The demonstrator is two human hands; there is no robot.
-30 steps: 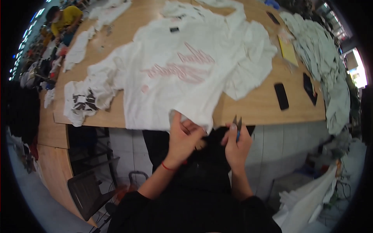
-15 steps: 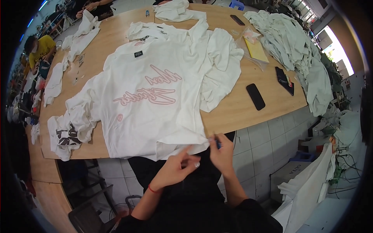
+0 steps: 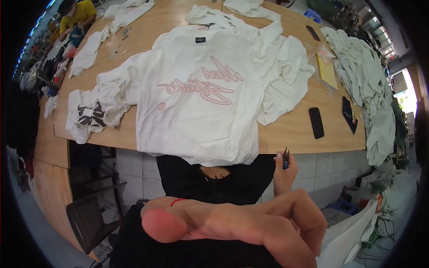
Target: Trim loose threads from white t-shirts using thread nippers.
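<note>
My left hand (image 3: 250, 223), with a red cord at its wrist, is raised very close to the camera and looks large. One finger stretches to the left, apart from the others, which bend at the right; nothing shows in it. Behind it, just off the table's front edge, my right hand (image 3: 284, 175) is closed round small thread snips (image 3: 286, 160) with a blue grip, blades pointing up. A white shirt (image 3: 192, 120) with pink outline lettering, seen mirrored, lies spread on the table, its hem hanging over the front edge. Neither hand touches it.
On the wooden table (image 3: 286, 145) lie a black phone (image 3: 316, 123), a dark pouch (image 3: 349, 115) and a yellow packet (image 3: 327, 71). Pale garments (image 3: 357, 67) are heaped at right. A printed white piece (image 3: 91, 114) lies left. A person in yellow (image 3: 79, 17) sits far left.
My left hand has left the shirt's hem and come up close to the camera. My right hand, still holding the snips, has moved right, away from the hem. The view has shifted.
</note>
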